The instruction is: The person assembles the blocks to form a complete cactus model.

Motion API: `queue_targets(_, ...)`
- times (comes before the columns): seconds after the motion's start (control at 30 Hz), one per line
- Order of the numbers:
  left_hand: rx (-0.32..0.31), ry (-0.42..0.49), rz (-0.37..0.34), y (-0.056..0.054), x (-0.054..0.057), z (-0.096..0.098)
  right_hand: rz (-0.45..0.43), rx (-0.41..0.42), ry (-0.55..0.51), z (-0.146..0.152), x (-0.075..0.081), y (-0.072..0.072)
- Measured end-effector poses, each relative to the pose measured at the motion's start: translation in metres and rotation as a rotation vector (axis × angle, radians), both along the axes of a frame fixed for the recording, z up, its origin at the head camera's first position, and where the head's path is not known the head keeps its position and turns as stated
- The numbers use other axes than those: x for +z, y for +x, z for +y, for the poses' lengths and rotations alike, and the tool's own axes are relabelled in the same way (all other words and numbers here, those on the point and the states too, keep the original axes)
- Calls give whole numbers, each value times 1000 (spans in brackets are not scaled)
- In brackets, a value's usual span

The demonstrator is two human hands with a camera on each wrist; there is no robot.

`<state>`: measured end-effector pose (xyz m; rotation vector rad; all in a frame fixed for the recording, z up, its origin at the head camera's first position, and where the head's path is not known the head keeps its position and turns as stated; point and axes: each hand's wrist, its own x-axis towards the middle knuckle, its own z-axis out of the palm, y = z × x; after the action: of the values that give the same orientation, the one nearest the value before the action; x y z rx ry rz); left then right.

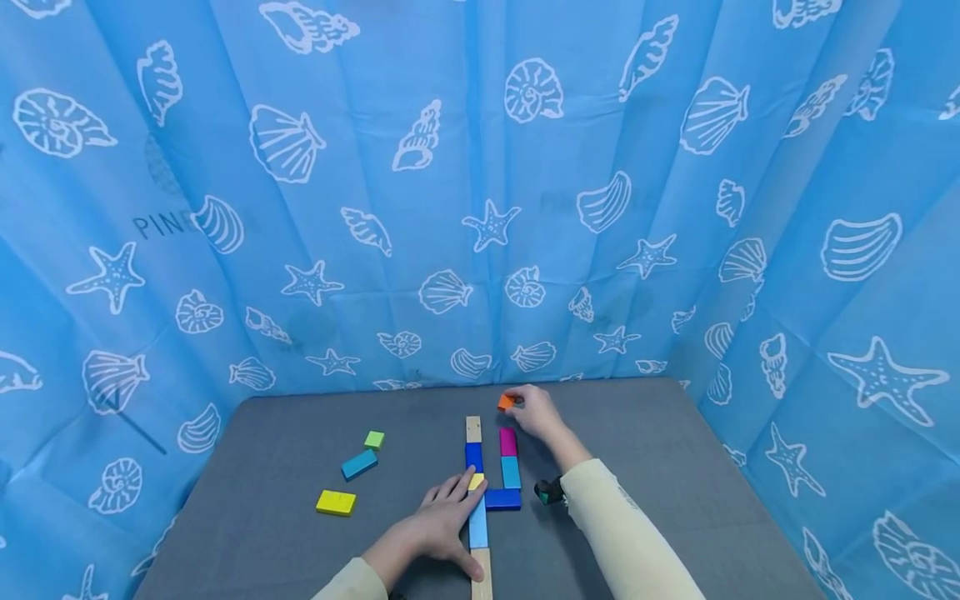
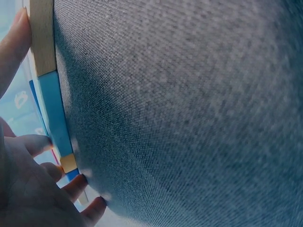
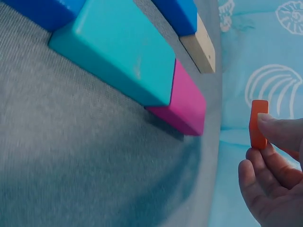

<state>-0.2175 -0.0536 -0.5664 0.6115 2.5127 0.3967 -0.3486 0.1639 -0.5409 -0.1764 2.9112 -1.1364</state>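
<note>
My right hand (image 1: 534,410) pinches an orange block (image 3: 258,124) between thumb and fingers, past the far end of a short column. That column has a magenta block (image 1: 508,442), a turquoise block (image 1: 511,472) and a dark blue block (image 1: 502,499) set crosswise. Left of it runs a longer row: wooden block (image 1: 473,429), blue block (image 1: 474,455), small yellow block (image 1: 477,481), light blue block (image 1: 478,529) and near wooden block (image 1: 483,567). My left hand (image 1: 438,525) lies spread along this row, thumb on the near wooden block, fingertips around the yellow one.
On the left side of the grey cloth-covered table (image 1: 270,467) lie a small green block (image 1: 374,440), a teal block (image 1: 359,465) and a yellow block (image 1: 335,502). A blue shell-patterned curtain (image 1: 480,167) hangs behind and along both sides.
</note>
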Motion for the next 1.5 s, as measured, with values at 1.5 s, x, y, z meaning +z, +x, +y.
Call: queue_targets(1.5, -30, 17, 1, 1, -5, -7, -68, 148, 85, -57, -19, -20)
